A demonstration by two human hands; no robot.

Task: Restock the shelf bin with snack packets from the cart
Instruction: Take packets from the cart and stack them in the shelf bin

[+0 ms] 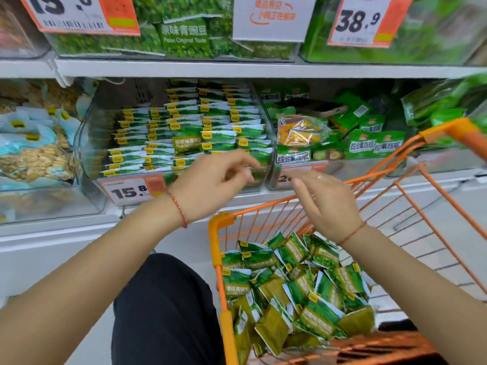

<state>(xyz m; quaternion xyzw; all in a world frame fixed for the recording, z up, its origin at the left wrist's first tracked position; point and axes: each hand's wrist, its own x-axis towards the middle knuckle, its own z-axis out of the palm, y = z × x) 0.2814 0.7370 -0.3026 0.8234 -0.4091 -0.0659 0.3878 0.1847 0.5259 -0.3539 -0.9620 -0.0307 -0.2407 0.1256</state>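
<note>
A clear shelf bin [89, 143] holds several rows of small green pea snack packets [184, 127] standing on edge. Below right, an orange wire cart [218, 248] carries a loose heap of the same green packets [297, 285]. My left hand [210, 185] hovers at the bin's front edge, fingers loosely curled, holding nothing. My right hand [324, 204] is in the air above the cart's far rim, fingers relaxed and empty. Both hands are blurred by motion.
A neighbouring bin [303, 177] to the right holds mixed vegetable crisp bags. To the left sits a bin of peanut-like snacks [34, 159]. An upper shelf [184, 68] carries more green pea bags and price signs. My dark-clothed knee [163, 306] is beside the cart.
</note>
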